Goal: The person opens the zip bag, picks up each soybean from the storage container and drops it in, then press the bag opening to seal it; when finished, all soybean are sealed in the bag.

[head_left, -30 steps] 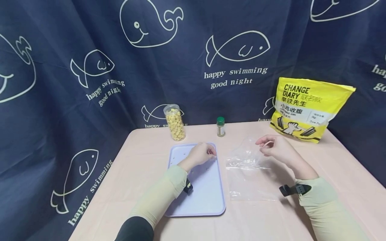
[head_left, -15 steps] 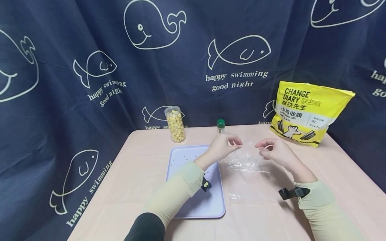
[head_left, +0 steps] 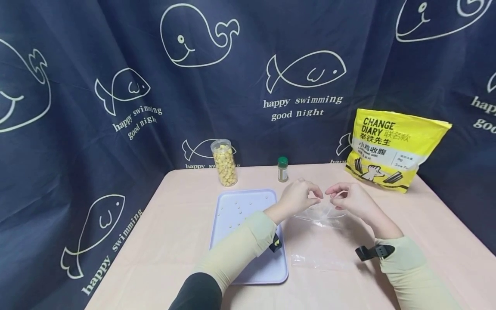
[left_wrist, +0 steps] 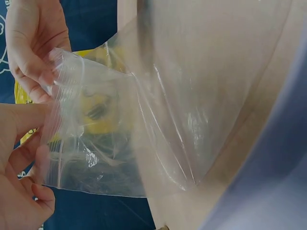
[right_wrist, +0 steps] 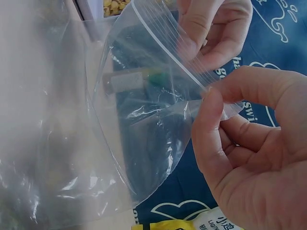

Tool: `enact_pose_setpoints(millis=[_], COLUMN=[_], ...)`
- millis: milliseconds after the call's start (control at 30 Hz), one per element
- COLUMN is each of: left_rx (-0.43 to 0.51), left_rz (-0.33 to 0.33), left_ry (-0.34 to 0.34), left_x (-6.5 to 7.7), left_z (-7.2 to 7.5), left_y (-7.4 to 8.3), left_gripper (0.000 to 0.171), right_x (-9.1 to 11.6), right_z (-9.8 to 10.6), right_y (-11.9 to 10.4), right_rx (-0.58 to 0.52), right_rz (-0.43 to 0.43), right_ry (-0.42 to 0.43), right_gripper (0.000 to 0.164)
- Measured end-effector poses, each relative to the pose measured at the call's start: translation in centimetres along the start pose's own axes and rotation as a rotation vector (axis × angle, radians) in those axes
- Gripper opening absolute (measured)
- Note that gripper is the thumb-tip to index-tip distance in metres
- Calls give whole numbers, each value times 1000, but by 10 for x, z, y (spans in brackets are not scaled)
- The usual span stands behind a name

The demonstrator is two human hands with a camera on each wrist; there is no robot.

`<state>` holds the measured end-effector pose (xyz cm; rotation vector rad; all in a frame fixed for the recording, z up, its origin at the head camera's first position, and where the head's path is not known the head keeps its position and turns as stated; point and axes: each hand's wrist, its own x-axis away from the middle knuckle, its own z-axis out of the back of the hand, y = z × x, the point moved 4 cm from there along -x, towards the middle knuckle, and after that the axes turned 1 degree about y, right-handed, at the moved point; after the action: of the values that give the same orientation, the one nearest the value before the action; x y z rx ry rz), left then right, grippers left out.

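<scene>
A clear zip-lock bag (head_left: pixel 323 216) has its zip end lifted off the pink tabletop, while its lower part lies on it. My right hand (head_left: pixel 358 204) pinches the zip edge between thumb and fingers, as the right wrist view shows. Close beside it, my left hand (head_left: pixel 295 199) grips the same edge, its thumb against the plastic. Only creased film shows inside the bag (left_wrist: pixel 105 143) in the left wrist view. Under my left forearm is a lilac tray (head_left: pixel 217 215) with several small pale bits scattered on it.
Behind the tray stands a clear jar (head_left: pixel 224 165) of yellow popcorn-like pieces. A small green-capped shaker (head_left: pixel 283 170) is at the back middle. At the back right is a yellow snack pouch (head_left: pixel 395 148). A navy curtain (head_left: pixel 217 103) closes off the table's far side.
My left hand has moved right from over the tray to the bag and taken its edge. The bag's zip end is now raised between both hands. The right hand has hardly moved.
</scene>
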<state>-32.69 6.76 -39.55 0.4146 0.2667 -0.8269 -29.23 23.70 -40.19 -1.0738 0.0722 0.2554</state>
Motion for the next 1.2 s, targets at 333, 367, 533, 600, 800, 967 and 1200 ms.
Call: enact_pose_setpoints(millis=[333, 367, 533, 600, 800, 967, 1200], left_rx=[342, 367, 421, 404, 296, 219, 159], left_rz=[78, 97, 222, 276, 433, 517, 598], left_ry=[151, 172, 228, 226, 142, 37, -66], left_x=[7, 9, 20, 26, 44, 54, 60], left_z=[11, 13, 23, 24, 19, 10, -3], left_y=[-31, -38, -82, -100, -136, -146, -152], left_gripper=[8, 8, 9, 9, 7, 6, 5], right_x=[-2, -3, -3, -3, -3, -2, -3], right_z=[0, 1, 2, 2, 4, 6, 7], right_y=[3, 4, 3, 2, 4, 6, 5], right_rx=[3, -2, -6, -6, -15, -19, -26], right_rz=[-24, -29, -41, -43, -58, -69, -60], right_ry=[-4, -9, -17, -17, -21, -17, -13], right_gripper=[30, 30, 31, 31, 31, 30, 30])
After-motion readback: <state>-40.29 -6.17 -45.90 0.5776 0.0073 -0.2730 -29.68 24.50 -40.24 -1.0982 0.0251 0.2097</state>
